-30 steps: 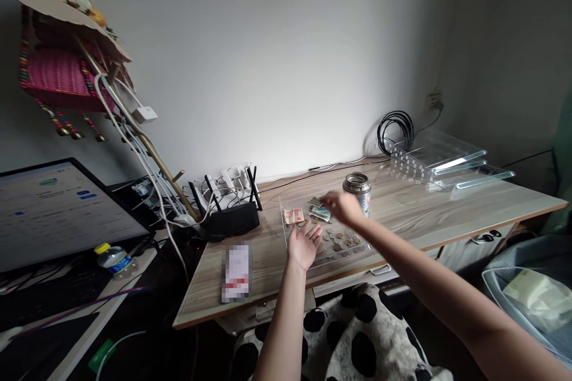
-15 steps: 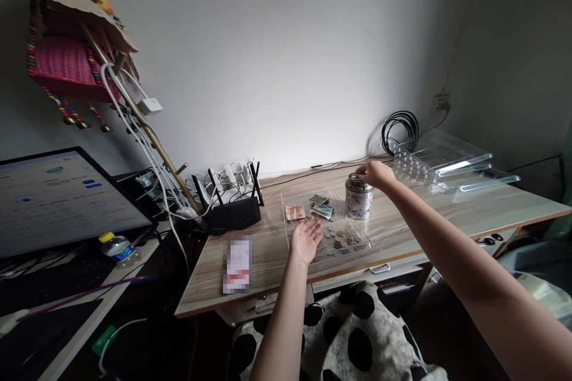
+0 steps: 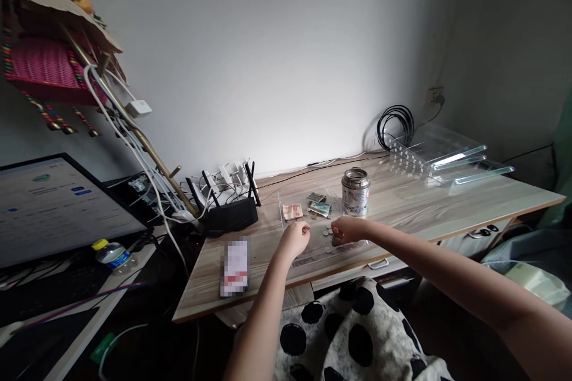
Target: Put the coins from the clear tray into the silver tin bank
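Over the near left part of a clear plastic tray [image 3: 282, 205] is my left hand [image 3: 298, 238], its fingers curled closed and the palm hidden. My right hand [image 3: 351, 230] reaches down into the tray with its fingertips pinched on the coins; the exact one in its grip is partly hidden. Several loose coins [image 3: 328, 231] lie beside those fingertips. Farther back in the tray are a reddish banknote [image 3: 292, 212], a blue-green banknote [image 3: 320, 209] and a darker folded banknote [image 3: 316, 197]. A patterned metal tin [image 3: 356, 196] stands upright by the tray's right side, untouched.
A black router [image 3: 232, 216] with antennas stands left on the wooden desk [image 3: 415, 208]. Nearer is a blurred-out pale packet [image 3: 235, 268]. Clear plastic panels [image 3: 447, 158] and a coiled black cable [image 3: 395, 127] are at the right back. A yellow-capped bottle [image 3: 114, 255] lies far left.
My right hand has left the top of the tin and come down to the coins in the tray. My left hand has gone from open, palm up, to curled closed. The view has shifted slightly.
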`<state>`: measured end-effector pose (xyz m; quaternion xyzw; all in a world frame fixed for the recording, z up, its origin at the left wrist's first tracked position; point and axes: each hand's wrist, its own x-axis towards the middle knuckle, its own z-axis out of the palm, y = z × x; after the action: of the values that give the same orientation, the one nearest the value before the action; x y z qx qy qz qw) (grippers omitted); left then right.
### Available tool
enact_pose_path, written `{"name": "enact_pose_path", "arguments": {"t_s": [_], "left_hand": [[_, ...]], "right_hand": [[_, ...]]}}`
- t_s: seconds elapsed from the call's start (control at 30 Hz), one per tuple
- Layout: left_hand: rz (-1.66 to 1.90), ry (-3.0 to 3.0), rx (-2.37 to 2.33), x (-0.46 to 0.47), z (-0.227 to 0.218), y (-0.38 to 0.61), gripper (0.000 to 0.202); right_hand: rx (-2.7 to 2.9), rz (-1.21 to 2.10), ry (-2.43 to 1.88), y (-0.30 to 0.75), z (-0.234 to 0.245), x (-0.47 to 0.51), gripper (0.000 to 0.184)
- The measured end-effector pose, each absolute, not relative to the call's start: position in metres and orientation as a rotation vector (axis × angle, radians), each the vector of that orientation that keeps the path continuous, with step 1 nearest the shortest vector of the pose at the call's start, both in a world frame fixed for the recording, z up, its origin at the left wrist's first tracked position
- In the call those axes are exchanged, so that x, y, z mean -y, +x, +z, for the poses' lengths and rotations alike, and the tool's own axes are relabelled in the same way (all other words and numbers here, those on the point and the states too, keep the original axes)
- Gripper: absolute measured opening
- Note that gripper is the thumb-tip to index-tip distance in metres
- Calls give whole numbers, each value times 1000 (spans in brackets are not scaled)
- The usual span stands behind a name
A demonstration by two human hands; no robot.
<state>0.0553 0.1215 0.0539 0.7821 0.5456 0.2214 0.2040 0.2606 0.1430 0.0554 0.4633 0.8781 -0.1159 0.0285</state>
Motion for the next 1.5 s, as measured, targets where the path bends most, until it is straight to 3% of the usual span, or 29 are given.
{"name": "enact_pose_path", "arguments": {"t_s": [0.17,0.37,0.63,0.87,0.93,1.03,1.2,1.33,1.4,1.5], "left_hand": [[473,2262,-1422,-117,48,59,26],[227,2350,-1436,-118,49,68,20],[56,2405,-1157,-139,47,85,30],[21,2352,-1144,-143,43,87,12],[155,2289,-1165,-141,40,84,7],[624,2042,-1169,-133,40,81,5],[1399,816,-972,-116,53,79,11],[1322,164,-714,-115,62,80,21],[1358,81,-648,-119,65,78,25],[1426,28,-640,-120,69,67,27]], "right_hand": [[-2727,-448,1284,255,54,-144,15],[-2850,-606,1268,254,39,-153,35],[-2767,-784,1153,251,32,-157,17],[-2736,-913,1090,252,35,-159,21],[-2740,-833,1066,249,38,-159,18],[-2745,-790,1073,248,44,-160,12],[-3115,-1228,1290,242,72,-165,24],[-3279,-1303,1221,220,105,-165,33],[-3301,-1154,1177,208,109,-170,35],[-3223,-733,1512,192,91,-186,40]]}}
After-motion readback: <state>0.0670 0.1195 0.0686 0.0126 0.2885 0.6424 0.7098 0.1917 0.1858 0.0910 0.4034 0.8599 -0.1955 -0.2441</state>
